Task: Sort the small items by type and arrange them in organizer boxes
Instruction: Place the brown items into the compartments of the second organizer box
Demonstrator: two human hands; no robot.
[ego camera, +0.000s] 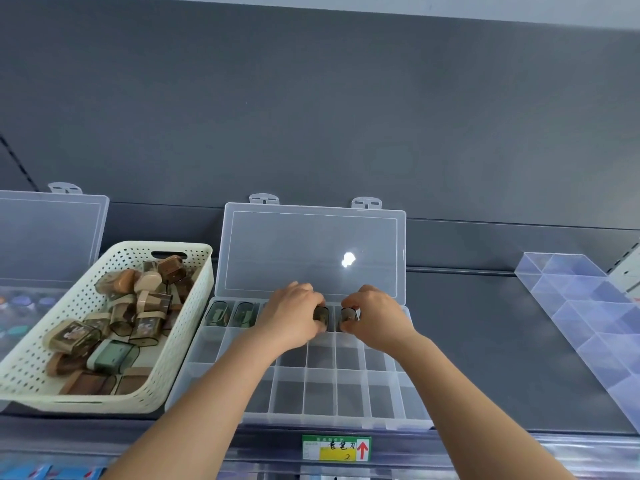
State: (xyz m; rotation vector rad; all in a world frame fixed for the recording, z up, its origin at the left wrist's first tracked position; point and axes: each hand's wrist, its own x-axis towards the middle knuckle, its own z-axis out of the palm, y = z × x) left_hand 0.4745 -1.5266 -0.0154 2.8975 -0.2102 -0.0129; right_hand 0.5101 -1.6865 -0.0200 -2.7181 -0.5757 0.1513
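A clear organizer box (318, 396) with its lid (311, 251) propped open stands on the dark shelf. Two small dark green cases (230, 314) sit in the far row's left compartments. My left hand (292, 317) grips another small dark case (321, 315) over the far row. Just to its right, my right hand (375, 315) grips a similar case (348, 316) above the neighbouring compartment. A cream perforated basket (187, 327) to the left holds several green, brown and beige cases (114, 355).
Another clear box with an open lid (52, 237) stands at the far left behind the basket. A clear divider tray (588, 317) lies at the right. A green and yellow price label (336, 447) hangs on the shelf's front edge.
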